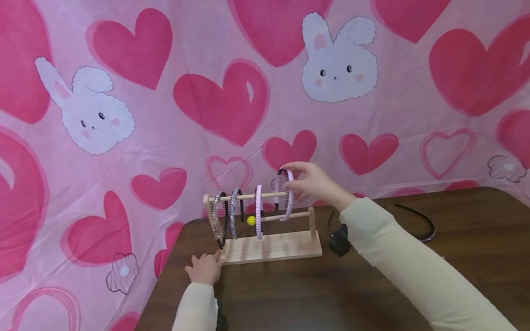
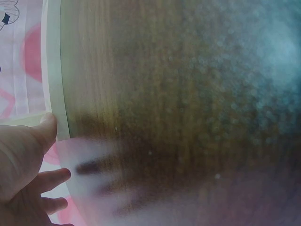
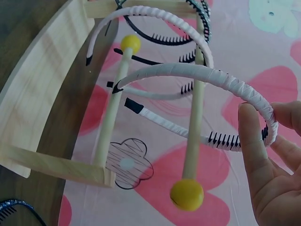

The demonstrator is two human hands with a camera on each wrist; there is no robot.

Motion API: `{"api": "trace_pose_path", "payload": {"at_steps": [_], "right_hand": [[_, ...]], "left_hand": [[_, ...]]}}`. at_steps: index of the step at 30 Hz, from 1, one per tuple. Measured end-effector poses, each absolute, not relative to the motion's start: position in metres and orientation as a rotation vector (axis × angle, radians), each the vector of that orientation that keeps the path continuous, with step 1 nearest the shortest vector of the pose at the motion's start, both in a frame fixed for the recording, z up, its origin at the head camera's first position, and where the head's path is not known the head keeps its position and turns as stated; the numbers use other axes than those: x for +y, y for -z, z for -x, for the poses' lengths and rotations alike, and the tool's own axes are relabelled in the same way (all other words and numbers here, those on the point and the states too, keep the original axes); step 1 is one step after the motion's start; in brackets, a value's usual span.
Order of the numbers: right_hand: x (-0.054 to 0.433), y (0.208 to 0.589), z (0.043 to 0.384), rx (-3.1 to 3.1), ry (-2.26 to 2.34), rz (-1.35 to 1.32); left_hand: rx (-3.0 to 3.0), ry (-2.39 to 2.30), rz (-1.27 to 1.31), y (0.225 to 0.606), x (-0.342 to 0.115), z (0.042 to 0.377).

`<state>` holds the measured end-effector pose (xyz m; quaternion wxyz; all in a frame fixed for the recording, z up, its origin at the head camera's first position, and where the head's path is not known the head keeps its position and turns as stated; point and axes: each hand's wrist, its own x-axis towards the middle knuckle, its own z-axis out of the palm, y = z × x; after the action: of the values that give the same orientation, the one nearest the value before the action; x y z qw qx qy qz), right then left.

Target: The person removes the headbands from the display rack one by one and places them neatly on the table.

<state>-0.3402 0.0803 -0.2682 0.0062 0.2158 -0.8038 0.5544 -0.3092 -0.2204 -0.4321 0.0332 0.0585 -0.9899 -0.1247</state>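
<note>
A pale pink wrapped headband (image 3: 188,71) with black comb teeth loops around the upper rod (image 3: 192,150) of a wooden rack, near the rod's yellow ball end (image 3: 186,195). My right hand (image 1: 314,182) pinches the top of its curve between thumb and fingers. At the rack's left end, my left hand (image 1: 205,270) lies with fingers spread, the thumb at the edge of the wooden base (image 1: 270,250). Another pink headband (image 1: 259,213) hangs further left on the rod. Beyond it hang two glittery silver headbands (image 1: 233,213) with dark teeth.
The lower rod carries a yellow ball (image 1: 251,220) at its left end. On the dark wooden table (image 1: 282,307), a dark headband (image 1: 420,213) lies to the right, partly behind my right sleeve. A pink heart-and-rabbit cloth (image 1: 288,113) hangs behind the table.
</note>
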Motion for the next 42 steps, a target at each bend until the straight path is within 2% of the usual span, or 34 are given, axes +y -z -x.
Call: {"api": "trace_pose_path", "payload": {"at_steps": [21,42], "right_hand": [[0.134,0.254,0.337,-2.473,-1.766,-0.566],[0.212,0.258,0.338,-2.413,-1.75,-0.46]], "left_hand": [[-3.05,0.378,-0.164,0.426,-0.218,0.303],[-3.062,0.387,-0.175,0.425,-0.217,0.302]]}}
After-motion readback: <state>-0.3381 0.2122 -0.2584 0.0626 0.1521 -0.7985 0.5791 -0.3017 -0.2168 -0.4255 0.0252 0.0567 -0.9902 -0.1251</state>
